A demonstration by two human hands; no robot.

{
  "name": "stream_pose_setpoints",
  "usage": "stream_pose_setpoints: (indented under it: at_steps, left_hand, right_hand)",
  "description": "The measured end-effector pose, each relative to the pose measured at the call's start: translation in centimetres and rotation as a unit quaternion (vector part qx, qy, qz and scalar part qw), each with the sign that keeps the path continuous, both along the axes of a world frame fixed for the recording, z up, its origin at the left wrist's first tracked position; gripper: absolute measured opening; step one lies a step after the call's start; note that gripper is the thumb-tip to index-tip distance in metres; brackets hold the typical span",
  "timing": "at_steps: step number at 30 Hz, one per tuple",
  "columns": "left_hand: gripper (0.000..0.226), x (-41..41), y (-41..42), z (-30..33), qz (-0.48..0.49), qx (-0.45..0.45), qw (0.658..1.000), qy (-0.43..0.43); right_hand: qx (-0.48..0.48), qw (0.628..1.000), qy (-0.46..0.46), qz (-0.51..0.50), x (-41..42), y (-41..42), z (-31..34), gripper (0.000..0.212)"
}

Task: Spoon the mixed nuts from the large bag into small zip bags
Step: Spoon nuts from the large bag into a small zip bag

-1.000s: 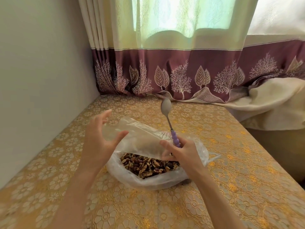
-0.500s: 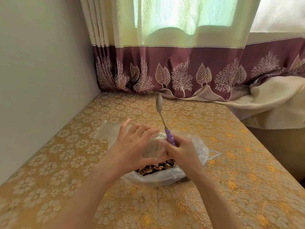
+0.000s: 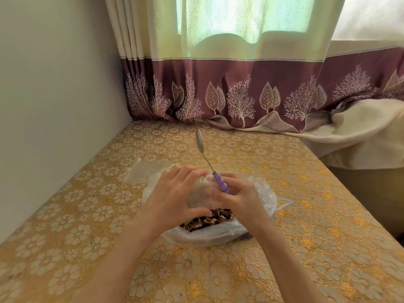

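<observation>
Nuts (image 3: pixel 209 218) sit in the big bag (image 3: pixel 218 236), lower centre of frame, on the tabletop (image 3: pixel 306 226). Only a strip of nuts shows below the hands; the bag mouth is open and rolled down, with a loose plastic tail sticking out right.

Zip bag (image 3: pixel 200 194): clear, held just above the nuts between both hands. Its far end trails off toward upper left, lying on the tabletop past the left fingers.

Left hand (image 3: pixel 175 197): fingers curled over the zip bag's top edge, thumb underneath, gripping it.

Right hand (image 3: pixel 242 197): fingers curled, pinching the zip bag's right side and also holding the spoon (image 3: pixel 207 158) by its purple handle. The spoon points up and away, metal bowl at centre frame and carrying no nuts, tilted slightly left.

Surroundings: gold floral cloth covers the tabletop. Plain wall (image 3: pixel 54 95) left. Curtain (image 3: pixel 240 88) across the back, cream top, maroon band with tree and leaf prints, hem resting on the tabletop's far edge.
</observation>
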State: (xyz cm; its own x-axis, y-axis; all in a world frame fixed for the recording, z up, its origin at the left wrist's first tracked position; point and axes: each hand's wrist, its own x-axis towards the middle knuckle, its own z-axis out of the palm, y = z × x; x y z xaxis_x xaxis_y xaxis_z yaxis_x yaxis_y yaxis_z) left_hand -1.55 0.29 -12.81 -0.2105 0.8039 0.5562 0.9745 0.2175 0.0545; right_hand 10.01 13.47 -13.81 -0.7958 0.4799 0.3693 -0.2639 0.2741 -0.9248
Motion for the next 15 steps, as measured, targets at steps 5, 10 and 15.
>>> stream_pose_setpoints:
  at_steps: [5, 10, 15]
  left_hand:
    - [0.068, 0.0, 0.2, -0.1, 0.012, 0.013, 1.000, 0.007]
    - [0.062, -0.8, -0.6, -0.3, 0.026, 0.061, 0.998, -0.014]
    - [0.065, -1.4, -2.1, -0.7, 0.040, 0.171, 0.976, -0.128]
  right_hand:
    - [-0.003, 1.000, -0.006, 0.013, 0.1, 0.1, 0.0, 0.020]
    - [-0.066, 0.997, 0.020, -0.038, 0.2, 0.4, 0.2, 0.015]
    - [0.009, 0.991, -0.024, -0.130, 0.3, 1.8, -0.2, 0.008]
